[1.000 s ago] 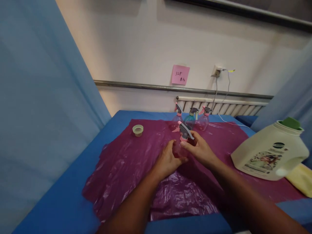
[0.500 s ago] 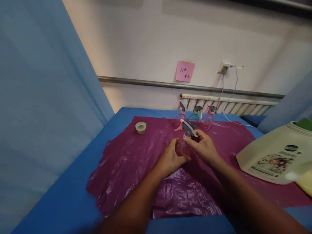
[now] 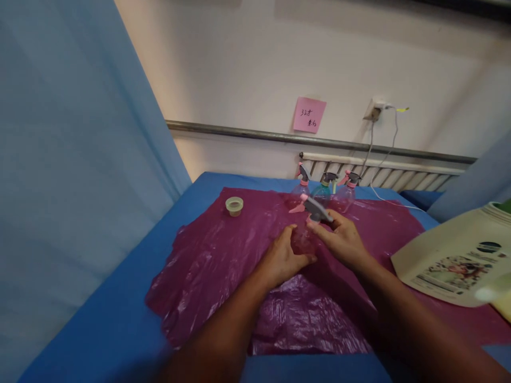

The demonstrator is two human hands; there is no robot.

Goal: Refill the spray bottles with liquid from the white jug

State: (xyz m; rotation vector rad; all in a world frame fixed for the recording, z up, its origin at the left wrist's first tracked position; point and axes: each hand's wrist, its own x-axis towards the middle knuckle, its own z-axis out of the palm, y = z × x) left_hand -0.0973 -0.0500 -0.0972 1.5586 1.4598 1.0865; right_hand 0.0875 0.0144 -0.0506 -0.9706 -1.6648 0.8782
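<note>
A clear pinkish spray bottle stands between both hands over the plum plastic sheet. My left hand is curved round its body from the left, thumb at the front. At the neck, my right hand grips the pink collar of the grey trigger sprayer head, whose pink nozzle end points left. Whether the head is fully seated on the neck I cannot tell. Just behind are a pink spray bottle, a teal spray bottle and another pink spray bottle, all upright.
A small translucent cup sits on the plum plastic sheet at the left. A large cream jug lies tilted at the right. Behind the blue bed are a wall rail and a white cable; a blue curtain hangs left.
The view has shifted slightly, moving everything a little right in the picture. Both hands keep their hold on the bottle; the sprayer head looks turned slightly.
</note>
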